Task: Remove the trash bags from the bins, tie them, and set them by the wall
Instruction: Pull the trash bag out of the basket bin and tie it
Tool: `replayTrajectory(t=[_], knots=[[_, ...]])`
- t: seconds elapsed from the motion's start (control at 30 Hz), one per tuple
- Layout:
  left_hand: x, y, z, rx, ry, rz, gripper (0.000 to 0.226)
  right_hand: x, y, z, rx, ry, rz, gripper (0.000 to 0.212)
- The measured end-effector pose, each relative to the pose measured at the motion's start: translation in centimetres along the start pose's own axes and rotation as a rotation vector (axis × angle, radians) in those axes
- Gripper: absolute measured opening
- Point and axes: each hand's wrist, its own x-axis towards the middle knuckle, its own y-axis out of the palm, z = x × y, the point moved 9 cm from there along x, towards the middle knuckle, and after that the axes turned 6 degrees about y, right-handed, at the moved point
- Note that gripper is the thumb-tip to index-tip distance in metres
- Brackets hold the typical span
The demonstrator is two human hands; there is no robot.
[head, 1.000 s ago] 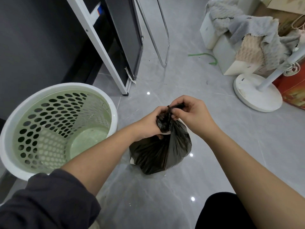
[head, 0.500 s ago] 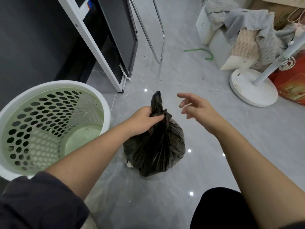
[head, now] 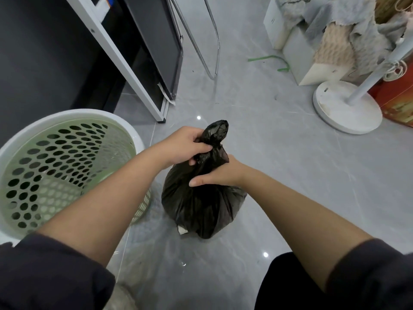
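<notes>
A full black trash bag stands on the grey tiled floor, its neck twisted into a tail that sticks up. My left hand grips the twisted neck just below the tail. My right hand wraps around the bag's shoulder right under the neck, thumb pointing left. A green perforated bin with a white rim stands to the left with no bag inside. A white scrap shows under the bag's lower left edge.
A white-framed black panel and a chrome tube frame lean at the back left. A white fan base, white boxes draped with grey cloth and a red box stand at the right. My dark knee is below.
My right hand, open in the air half a second ago, has come back down and closed around the bag below the neck. The left hand kept its grip on the neck.
</notes>
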Motion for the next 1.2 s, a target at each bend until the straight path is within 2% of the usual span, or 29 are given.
replayTrajectory(t=[0.13, 0.3, 0.37, 0.47, 0.63, 0.7, 0.77, 0.83, 1.0, 1.1, 1.2], knots=[[0.1, -1.2, 0.5, -0.077, -0.061, -0.031, 0.014, 0.6, 0.0, 0.2, -0.154, 0.017, -0.159, 0.044], [-0.4, -1.8, 0.8, -0.17, -0.082, -0.047, 0.013, 0.3, 0.2, 0.5, -0.043, 0.133, -0.253, 0.016], [-0.6, -2.8, 1.7, -0.174, -0.113, -0.094, 0.011, 0.5, 0.5, 0.3, -0.124, 0.175, -0.239, 0.028], [-1.2, -4.8, 2.5, 0.122, -0.129, -0.152, 0.009, 0.9, 1.1, -0.9, -0.177, 0.234, -0.158, 0.025], [-2.7, -5.8, 1.9, 0.629, -0.071, -0.153, 0.008, 1.4, 0.4, -0.5, -0.122, 0.17, -0.145, 0.022], [-3.6, -5.4, 0.6, 0.791, 0.041, -0.206, 0.032, 1.2, -0.2, -0.9, -0.173, 0.205, -0.137, 0.023], [-4.7, -4.2, -1.0, 0.848, 0.216, -0.211, 0.06, 1.0, -0.6, -1.5, -0.295, 0.239, -0.129, 0.013], [-5.5, -2.7, -1.9, 0.907, 0.369, -0.164, 0.072, 1.0, -1.1, -1.7, -0.419, 0.242, -0.138, 0.005], [-4.7, -0.8, -0.4, 1.045, 0.446, -0.026, 0.091, 1.3, -0.9, -1.5, -0.564, 0.218, -0.116, 0.01], [-3.8, 0.2, 0.2, 1.125, 0.453, 0.002, 0.092, 1.4, -0.2, -1.0, -0.649, 0.188, -0.096, 0.021], [-2.7, 1.2, 0.9, 1.196, 0.393, 0.041, 0.068, 1.4, 0.3, -1.0, -0.703, 0.174, -0.071, 0.014]])
